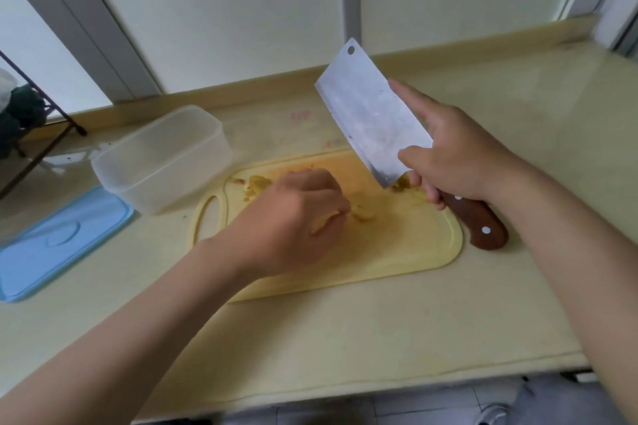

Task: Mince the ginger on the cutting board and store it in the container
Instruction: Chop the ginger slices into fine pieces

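Observation:
A yellow cutting board (397, 252) lies on the counter with ginger pieces on it: one pile (253, 185) at its far left, another piece (362, 212) near the middle. My left hand (297, 217) is curled over the board and pinches a ginger piece at its fingertips. My right hand (448, 155) grips a cleaver (369, 114) by its brown wooden handle (480, 222), forefinger stretched along the blade. The blade is raised and tilted above the board's far right. A clear plastic container (162, 159) stands open to the left of the board.
The container's blue lid (51, 245) lies flat at the left of the counter. A dark metal rack (31, 134) stands at the far left. A window and its raised ledge (276, 86) run along the back. The counter's front edge (345, 386) is near me.

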A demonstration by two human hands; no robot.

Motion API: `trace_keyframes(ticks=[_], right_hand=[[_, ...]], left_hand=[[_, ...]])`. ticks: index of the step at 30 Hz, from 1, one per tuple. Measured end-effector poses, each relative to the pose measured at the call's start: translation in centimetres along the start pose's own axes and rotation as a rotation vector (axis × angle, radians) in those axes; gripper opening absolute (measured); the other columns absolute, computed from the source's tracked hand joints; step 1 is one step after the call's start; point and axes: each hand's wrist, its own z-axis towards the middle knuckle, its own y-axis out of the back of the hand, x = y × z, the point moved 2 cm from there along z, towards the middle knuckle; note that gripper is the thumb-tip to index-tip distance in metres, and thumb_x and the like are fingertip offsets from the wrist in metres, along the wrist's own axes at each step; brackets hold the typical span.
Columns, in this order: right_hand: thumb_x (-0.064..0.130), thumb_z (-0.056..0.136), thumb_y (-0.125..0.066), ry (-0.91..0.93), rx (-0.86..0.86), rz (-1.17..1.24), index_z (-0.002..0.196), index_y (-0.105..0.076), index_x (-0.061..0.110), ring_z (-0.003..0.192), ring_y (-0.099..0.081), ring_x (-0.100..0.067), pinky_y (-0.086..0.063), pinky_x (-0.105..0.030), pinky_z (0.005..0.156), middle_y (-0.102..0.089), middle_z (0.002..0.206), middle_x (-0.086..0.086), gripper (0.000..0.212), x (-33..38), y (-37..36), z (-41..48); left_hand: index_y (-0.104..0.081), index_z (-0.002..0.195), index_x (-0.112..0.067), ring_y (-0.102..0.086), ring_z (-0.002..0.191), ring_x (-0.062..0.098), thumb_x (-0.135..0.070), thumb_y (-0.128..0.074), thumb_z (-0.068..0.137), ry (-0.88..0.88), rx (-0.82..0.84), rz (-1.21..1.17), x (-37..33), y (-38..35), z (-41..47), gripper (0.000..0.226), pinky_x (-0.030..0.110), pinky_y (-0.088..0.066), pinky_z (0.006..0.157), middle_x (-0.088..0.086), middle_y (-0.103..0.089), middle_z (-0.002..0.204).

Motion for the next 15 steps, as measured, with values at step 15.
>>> trace_keyframes(ticks=[15], right_hand=[[0.008,0.094,-0.052,-0.081,0.156,-0.302,0.14,-0.02,0.081,0.039,-0.059,-0.023,-0.052,-0.031,0.042,-0.068,0.061,0.011,0.093,1.9,0.3,-3.6]], left_hand=[[-0.07,0.112,-0.006,-0.061,0.093,0.034,-0.034,-0.046,0.102,-0.197,0.065,0.157,0.5,-1.7,-1.7,0.039,0.047,-0.047,0.079,0.011,-0.065,0.109]])
